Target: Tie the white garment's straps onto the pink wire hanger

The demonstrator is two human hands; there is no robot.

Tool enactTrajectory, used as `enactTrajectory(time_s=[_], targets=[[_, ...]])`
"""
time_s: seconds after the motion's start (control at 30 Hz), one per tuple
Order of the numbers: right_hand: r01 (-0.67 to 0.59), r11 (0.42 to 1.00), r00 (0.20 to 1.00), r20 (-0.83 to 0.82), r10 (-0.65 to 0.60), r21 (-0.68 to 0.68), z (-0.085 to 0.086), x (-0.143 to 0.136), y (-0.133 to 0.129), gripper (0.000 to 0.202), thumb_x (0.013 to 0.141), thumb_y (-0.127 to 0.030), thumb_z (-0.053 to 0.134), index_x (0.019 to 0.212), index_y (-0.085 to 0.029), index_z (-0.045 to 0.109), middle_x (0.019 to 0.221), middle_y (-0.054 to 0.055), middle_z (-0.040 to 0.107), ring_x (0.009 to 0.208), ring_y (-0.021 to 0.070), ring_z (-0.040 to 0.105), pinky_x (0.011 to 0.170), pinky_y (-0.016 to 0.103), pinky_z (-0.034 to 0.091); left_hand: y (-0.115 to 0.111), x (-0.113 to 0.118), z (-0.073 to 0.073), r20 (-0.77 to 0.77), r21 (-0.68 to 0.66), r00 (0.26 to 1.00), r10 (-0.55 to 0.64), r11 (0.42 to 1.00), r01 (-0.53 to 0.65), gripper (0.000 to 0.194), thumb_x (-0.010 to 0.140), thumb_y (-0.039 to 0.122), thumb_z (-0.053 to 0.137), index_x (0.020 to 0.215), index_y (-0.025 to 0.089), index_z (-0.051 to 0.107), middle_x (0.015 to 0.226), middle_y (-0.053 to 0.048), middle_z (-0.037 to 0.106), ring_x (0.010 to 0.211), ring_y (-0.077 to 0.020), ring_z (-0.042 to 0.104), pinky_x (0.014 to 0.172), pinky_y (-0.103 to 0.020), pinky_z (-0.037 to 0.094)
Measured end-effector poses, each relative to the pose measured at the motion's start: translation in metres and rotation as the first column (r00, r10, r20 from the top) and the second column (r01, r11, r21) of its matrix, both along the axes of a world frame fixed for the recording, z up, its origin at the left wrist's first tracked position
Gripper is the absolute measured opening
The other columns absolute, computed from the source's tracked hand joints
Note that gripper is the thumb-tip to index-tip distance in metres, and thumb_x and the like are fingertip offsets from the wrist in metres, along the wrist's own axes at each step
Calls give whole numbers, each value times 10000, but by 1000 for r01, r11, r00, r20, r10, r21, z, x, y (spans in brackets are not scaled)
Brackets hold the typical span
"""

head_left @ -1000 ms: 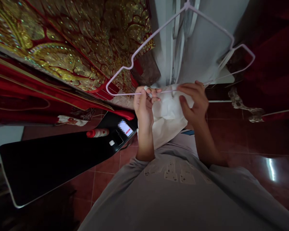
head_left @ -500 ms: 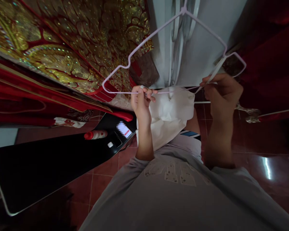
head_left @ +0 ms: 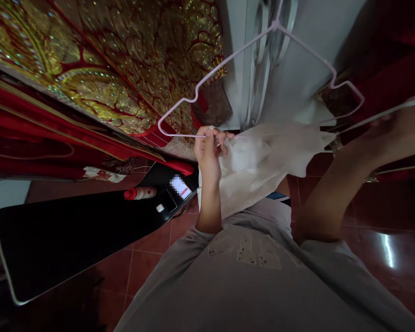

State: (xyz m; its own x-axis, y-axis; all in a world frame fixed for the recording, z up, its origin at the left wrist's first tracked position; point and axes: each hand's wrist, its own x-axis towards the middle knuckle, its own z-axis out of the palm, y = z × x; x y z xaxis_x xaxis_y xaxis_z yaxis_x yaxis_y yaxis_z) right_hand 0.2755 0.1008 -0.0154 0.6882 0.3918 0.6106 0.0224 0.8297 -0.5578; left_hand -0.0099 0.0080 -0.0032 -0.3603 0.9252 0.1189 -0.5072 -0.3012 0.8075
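Observation:
A pale lilac clothes hanger (head_left: pixel 232 59) is held upright in front of me. My left hand (head_left: pixel 209 150) is closed around the left part of its bottom bar. Below the bar spreads a white garment (head_left: pixel 259 161), its upper edge close to my left fingers. From the garment's right corner a thin white strap (head_left: pixel 370 117) runs taut to the right. My right hand (head_left: pixel 406 127), blurred by motion at the right edge, is closed on that strap. It is well apart from the hanger's right end.
At left hang red garments with gold beading (head_left: pixel 103 92). A black bench (head_left: pixel 65 230) carries a lit phone (head_left: pixel 180 186), a dark phone, a small white case (head_left: pixel 160 208) and a red-capped bottle (head_left: pixel 140 193). Ahead is a pale cabinet with long handles (head_left: pixel 263 60). Red cloth hangs at right.
My right hand has swung far to the right with the strap, which has come off the hanger's right notch. The garment is stretched rightward. My left hand keeps its grip.

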Motion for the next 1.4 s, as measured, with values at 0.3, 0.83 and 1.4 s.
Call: enactTrajectory(time_s=[0.3, 0.83, 1.4], targets=[[-113, 881, 660, 627, 413, -460, 21, -83, -61, 131, 861, -368, 762, 972, -315, 807, 954, -9, 800, 928, 214, 751, 879, 434, 593, 0, 11, -8, -65, -94, 997, 35, 995, -41, 336, 907, 541, 691, 881, 231, 565, 691, 23, 538, 811, -144, 711, 447, -160, 351], [3, 873, 490, 761, 425, -489, 10, -82, -58, 166, 886, -471, 700, 938, -327, 762, 877, -7, 764, 875, 226, 690, 983, 519, 476, -18, -66, -29, -424, 293, 590, 687, 720, -629, 81, 882, 182, 719, 950, 224, 731, 1114, -9, 759, 1263, -229, 650, 1044, -417, 515], [78, 880, 499, 783, 372, -468, 3, -90, -67, 300, 879, -552, 671, 781, -269, 656, 802, 14, 697, 797, 206, 611, 986, 479, 450, 7, -73, 72, -547, -115, 832, -90, 993, 32, 321, 739, 73, 870, 907, 249, 660, 865, 8, 694, 1128, -289, 614, 1052, -457, 483]])
